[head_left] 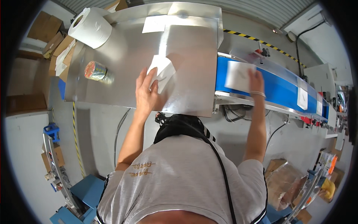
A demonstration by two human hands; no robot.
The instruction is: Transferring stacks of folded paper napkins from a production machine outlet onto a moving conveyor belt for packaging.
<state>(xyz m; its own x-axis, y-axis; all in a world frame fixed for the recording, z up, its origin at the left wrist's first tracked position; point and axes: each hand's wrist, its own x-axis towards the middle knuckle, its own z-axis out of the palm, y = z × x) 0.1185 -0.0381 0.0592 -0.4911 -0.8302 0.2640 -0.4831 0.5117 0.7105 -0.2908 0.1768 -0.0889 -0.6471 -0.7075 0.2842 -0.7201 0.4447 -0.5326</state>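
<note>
My left hand is over the metal table, its fingers and thumb at the left edge of a flat white packet. That packet looks tilted up and casts a shadow to its right. Over the near end of the blue conveyor belt, my right hand grips the right edge of another white packet; both are smeared by motion. Farther along the belt lie more white packets, one at its near edge and one close to the end.
On the metal table stand a large white roll and a tape roll at the left. A white sheet lies at the far edge. A transparent guard runs along the belt's far side. Cardboard boxes are at far left.
</note>
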